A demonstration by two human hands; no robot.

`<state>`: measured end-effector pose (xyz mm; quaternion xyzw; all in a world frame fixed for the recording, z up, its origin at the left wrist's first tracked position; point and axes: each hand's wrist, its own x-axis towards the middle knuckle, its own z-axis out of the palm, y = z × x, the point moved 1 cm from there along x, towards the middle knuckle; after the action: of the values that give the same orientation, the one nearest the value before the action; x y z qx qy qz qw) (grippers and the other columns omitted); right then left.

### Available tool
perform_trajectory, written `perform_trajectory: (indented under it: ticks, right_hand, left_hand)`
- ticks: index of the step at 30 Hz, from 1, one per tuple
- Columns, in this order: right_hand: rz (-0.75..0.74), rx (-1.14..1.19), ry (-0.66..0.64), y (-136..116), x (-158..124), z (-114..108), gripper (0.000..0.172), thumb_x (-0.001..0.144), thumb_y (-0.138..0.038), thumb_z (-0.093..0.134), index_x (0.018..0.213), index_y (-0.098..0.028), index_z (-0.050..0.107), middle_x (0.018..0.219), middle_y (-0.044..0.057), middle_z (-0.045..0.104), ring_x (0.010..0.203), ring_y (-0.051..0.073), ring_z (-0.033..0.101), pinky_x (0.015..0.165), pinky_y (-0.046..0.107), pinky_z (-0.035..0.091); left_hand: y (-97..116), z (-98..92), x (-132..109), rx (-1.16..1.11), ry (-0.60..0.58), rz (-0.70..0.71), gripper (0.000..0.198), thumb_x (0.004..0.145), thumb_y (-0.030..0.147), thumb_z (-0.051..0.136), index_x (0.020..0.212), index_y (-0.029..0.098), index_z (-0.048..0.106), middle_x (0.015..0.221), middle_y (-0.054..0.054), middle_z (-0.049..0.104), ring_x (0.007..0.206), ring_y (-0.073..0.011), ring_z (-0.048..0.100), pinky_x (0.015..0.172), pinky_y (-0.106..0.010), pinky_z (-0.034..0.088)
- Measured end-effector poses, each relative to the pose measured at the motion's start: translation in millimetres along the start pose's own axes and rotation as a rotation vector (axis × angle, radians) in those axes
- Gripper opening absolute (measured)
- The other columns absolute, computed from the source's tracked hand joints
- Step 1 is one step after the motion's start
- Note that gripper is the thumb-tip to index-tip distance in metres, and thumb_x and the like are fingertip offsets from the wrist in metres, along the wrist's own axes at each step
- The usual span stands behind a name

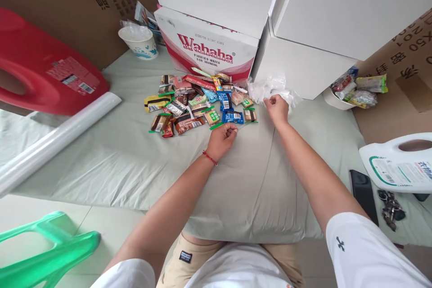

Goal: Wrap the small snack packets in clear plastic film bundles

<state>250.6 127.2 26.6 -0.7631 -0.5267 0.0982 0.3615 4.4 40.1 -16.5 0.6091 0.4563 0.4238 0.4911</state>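
A pile of small wrapped snacks [189, 121] lies on the cloth-covered surface in front of me. My left hand [222, 140] is closed at the pile's near edge, beside a green-edged packet [212, 117] and a blue snack packet [232, 117]. What its fingers pinch, if anything, I cannot make out. To the right of the pile, my right hand [278, 110] has its fingertips drawn together on crumpled clear plastic bags [268, 86]. Part of the plastic is hidden behind that hand.
Behind the snacks stands a Wahaha water carton [209, 49], with a paper cup [138, 42] to its left. A red jug [50, 67] and a white roll [67, 137] lie left. On the right are a snack-filled bowl [337, 100], a white bottle [398, 162], a phone [363, 195] and keys [391, 210].
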Motion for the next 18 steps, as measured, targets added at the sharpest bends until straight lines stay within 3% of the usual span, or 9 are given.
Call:
perform_trajectory:
  ticks: [3, 6, 8, 11, 14, 18]
  right_hand:
    - [-0.045, 0.082, 0.103, -12.4, -9.3, -9.6, 0.018, 0.091, -0.036, 0.06, 0.082, -0.021, 0.058, 0.081, 0.003, 0.066, 0.081, 0.019, 0.06, 0.084, 0.031, 0.045]
    - [-0.058, 0.393, 0.105, -20.8, -53.2, -28.6, 0.03, 0.092, -0.053, 0.06, 0.086, -0.024, 0.054, 0.077, -0.002, 0.058, 0.069, 0.014, 0.054, 0.067, 0.026, 0.044]
    - [0.078, 0.657, -0.07, -21.8, -92.0, -34.5, 0.038, 0.088, -0.061, 0.064, 0.087, -0.026, 0.049, 0.07, -0.006, 0.047, 0.054, 0.01, 0.042, 0.049, 0.023, 0.033]
    - [0.299, 0.892, -0.417, -20.2, -141.5, -27.4, 0.045, 0.078, -0.062, 0.073, 0.085, -0.026, 0.047, 0.064, -0.008, 0.039, 0.045, 0.008, 0.029, 0.04, 0.021, 0.02]
    - [0.333, 0.929, -0.48, -15.6, -161.1, -13.4, 0.048, 0.075, -0.065, 0.075, 0.083, -0.026, 0.048, 0.063, -0.008, 0.038, 0.048, 0.008, 0.031, 0.041, 0.021, 0.023]
    - [0.184, 0.742, -0.344, -6.3, -161.0, -5.0, 0.047, 0.081, -0.068, 0.069, 0.098, -0.026, 0.056, 0.077, -0.004, 0.053, 0.055, 0.01, 0.042, 0.048, 0.022, 0.037]
  left_hand:
    - [-0.1, -0.8, -0.1, -0.005, -0.022, 0.0, 0.019, 0.085, 0.037, 0.064, 0.084, 0.018, 0.066, 0.069, 0.001, 0.06, 0.061, -0.0124, 0.05, 0.06, -0.025, 0.038]
    - [1.8, -0.5, 1.4, -0.065, -0.038, -0.003, 0.027, 0.086, 0.045, 0.067, 0.084, 0.018, 0.066, 0.071, 0.0, 0.062, 0.064, -0.0132, 0.052, 0.062, -0.026, 0.041]
    - [5.2, -1.2, 1.0, -0.136, -0.071, -0.005, 0.037, 0.088, 0.055, 0.066, 0.085, 0.018, 0.067, 0.073, -0.001, 0.064, 0.065, -0.0139, 0.053, 0.062, -0.027, 0.042]
    - [12.7, -3.1, -3.1, -0.251, -0.178, -0.03, 0.052, 0.091, 0.069, 0.059, 0.087, 0.018, 0.067, 0.069, -0.001, 0.064, 0.061, -0.0139, 0.052, 0.059, -0.028, 0.041]
    - [18.3, -4.0, -9.8, -0.351, -0.286, -0.084, 0.055, 0.089, 0.073, 0.06, 0.084, 0.018, 0.065, 0.065, -0.001, 0.062, 0.057, -0.0131, 0.05, 0.056, -0.028, 0.04]
    - [17.9, -1.4, -14.3, -0.44, -0.26, -0.117, 0.05, 0.074, 0.064, 0.081, 0.084, 0.018, 0.063, 0.066, 0.003, 0.06, 0.055, -0.009, 0.047, 0.053, -0.025, 0.037]
